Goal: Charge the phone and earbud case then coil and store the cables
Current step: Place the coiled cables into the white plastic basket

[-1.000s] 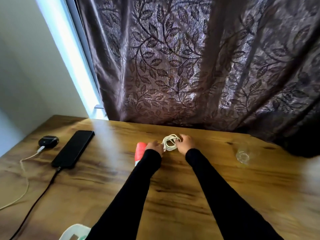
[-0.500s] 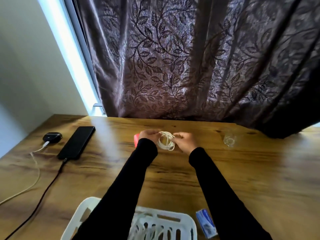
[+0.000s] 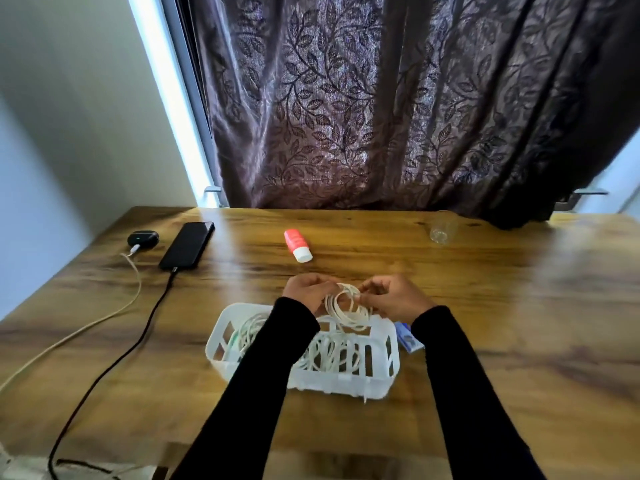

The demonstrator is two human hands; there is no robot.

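Head view, wooden table (image 3: 485, 341), leaf-patterned curtain (image 3: 381, 98)

Wooden table (image 3: 519, 341): phone (image 3: 187, 244), earbud case (image 3: 142, 239), basket (image 3: 382, 362), tube (image 3: 297, 244), glass (image 3: 440, 231).

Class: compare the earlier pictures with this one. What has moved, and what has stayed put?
Both hands, left hand and right hand, have carried the coiled white cable back from beside the red tube to above the white basket. Both still hold it. Phone and earbud case stay plugged in.
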